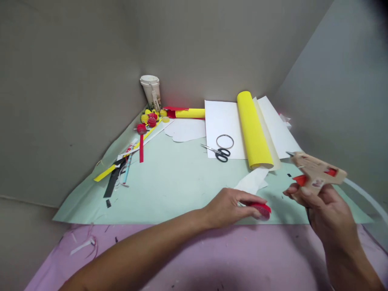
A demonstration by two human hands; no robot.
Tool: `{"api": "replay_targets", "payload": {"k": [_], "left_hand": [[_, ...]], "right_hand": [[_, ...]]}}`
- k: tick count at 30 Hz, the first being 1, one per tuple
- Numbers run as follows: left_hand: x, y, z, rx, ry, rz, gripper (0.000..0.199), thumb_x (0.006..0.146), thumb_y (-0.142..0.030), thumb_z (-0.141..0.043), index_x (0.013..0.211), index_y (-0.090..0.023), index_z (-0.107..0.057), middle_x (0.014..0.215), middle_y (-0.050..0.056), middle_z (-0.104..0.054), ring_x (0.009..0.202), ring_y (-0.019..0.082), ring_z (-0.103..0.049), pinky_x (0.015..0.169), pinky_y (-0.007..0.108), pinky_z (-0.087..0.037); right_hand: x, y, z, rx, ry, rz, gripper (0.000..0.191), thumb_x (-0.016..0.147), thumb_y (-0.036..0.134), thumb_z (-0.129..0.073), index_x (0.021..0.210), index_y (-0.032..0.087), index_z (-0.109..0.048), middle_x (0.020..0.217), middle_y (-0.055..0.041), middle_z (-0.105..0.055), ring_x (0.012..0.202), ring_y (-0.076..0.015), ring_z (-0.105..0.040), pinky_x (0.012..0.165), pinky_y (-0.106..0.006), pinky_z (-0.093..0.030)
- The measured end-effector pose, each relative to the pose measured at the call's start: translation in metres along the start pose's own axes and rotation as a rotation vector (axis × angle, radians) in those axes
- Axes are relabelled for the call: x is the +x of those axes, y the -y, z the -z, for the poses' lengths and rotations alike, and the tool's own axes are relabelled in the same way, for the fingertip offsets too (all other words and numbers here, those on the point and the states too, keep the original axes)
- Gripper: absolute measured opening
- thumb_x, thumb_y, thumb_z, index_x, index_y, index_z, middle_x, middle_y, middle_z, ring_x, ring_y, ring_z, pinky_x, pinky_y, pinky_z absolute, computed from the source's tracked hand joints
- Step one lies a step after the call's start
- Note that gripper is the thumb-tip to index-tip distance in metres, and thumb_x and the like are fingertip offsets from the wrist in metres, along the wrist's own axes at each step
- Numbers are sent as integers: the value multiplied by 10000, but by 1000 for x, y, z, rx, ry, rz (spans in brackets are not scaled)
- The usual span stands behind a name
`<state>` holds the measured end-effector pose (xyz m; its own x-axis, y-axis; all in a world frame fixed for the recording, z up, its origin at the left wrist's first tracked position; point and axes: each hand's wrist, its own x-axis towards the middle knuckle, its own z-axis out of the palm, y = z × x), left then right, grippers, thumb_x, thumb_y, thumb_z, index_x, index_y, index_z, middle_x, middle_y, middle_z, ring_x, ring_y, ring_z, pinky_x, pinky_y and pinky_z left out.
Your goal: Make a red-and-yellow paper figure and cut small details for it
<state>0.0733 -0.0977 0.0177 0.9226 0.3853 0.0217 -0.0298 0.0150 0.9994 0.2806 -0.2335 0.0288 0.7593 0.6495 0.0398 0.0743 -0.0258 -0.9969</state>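
Between the thumb and fingers of my left hand (228,208) is a small red coiled paper roll (262,210), held low near the front edge of the pale green sheet (176,186). My right hand (325,210) wraps round the handle of a beige hot glue gun (317,169). Its nozzle points left and a white glue stick (368,200) sticks out of its back. The gun is raised above the sheet, apart from the red roll. Just behind my left hand lies a torn piece of white paper (251,182).
Black-handled scissors (222,154) and a ring (224,141) lie on white card (220,117) beside a yellow corrugated roll (254,129). At the left are paper strips (113,178), several red and yellow coils (151,120) and a white lidded cup (150,91). Walls stand close behind.
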Motion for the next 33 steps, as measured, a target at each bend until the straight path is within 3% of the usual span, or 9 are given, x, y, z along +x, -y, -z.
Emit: {"api": "replay_targets", "payload": {"k": [3, 6, 8, 11, 17, 26, 33], "left_hand": [[-13, -9, 13, -366, -153, 150, 435, 703, -281, -809, 1121, -185, -736, 1027, 94, -750, 904, 192, -676, 883, 323, -485], [-27, -7, 28, -549, -304, 194, 447, 689, -310, -839, 1102, -170, -740, 1035, 106, -736, 874, 164, -662, 871, 312, -483], [-35, -2, 36, -622, -331, 194, 456, 682, -307, -851, 1098, -159, -738, 1033, 109, -727, 879, 161, -656, 862, 312, -494], [-42, 3, 43, -669, -343, 213, 468, 668, -289, -865, 1094, -143, -735, 1000, 105, -718, 838, 153, -652, 792, 291, -519], [-40, 0, 44, -712, -341, 231, 430, 683, -245, -856, 1080, -129, -736, 977, 94, -706, 763, 120, -636, 646, 210, -513], [-41, 4, 44, -755, -331, 259, 429, 691, -204, -850, 1090, -103, -729, 965, 94, -709, 749, 108, -643, 666, 202, -528], [-40, 5, 41, -786, -293, 280, 428, 707, -197, -839, 1108, -101, -726, 940, 98, -719, 747, 112, -661, 651, 181, -540]], "right_hand": [[-8, -2, -5, -157, 75, -29, 402, 747, 447, -770, 1082, 259, -649, 929, -30, -741, 891, -216, -694, 718, -267, -566], [-18, -4, -14, -275, 160, -42, 392, 751, 491, -745, 1043, 241, -671, 908, -58, -759, 901, -263, -707, 721, -307, -583], [-26, -3, -22, -357, 225, -32, 376, 755, 521, -723, 980, 221, -704, 892, -77, -764, 884, -283, -711, 725, -327, -587], [-38, 4, -37, -462, 328, -41, 362, 748, 538, -709, 885, 205, -744, 837, -81, -771, 833, -290, -717, 733, -335, -586], [-53, 17, -60, -503, 381, -6, 337, 764, 496, -657, 871, 198, -775, 817, -37, -775, 817, -285, -710, 743, -320, -565], [-53, 13, -61, -507, 388, 44, 357, 775, 494, -629, 934, 210, -776, 892, -43, -783, 860, -290, -709, 767, -309, -559], [-52, 13, -64, -519, 397, 64, 300, 778, 486, -635, 876, 236, -768, 915, -39, -786, 917, -297, -715, 800, -300, -560]]}}
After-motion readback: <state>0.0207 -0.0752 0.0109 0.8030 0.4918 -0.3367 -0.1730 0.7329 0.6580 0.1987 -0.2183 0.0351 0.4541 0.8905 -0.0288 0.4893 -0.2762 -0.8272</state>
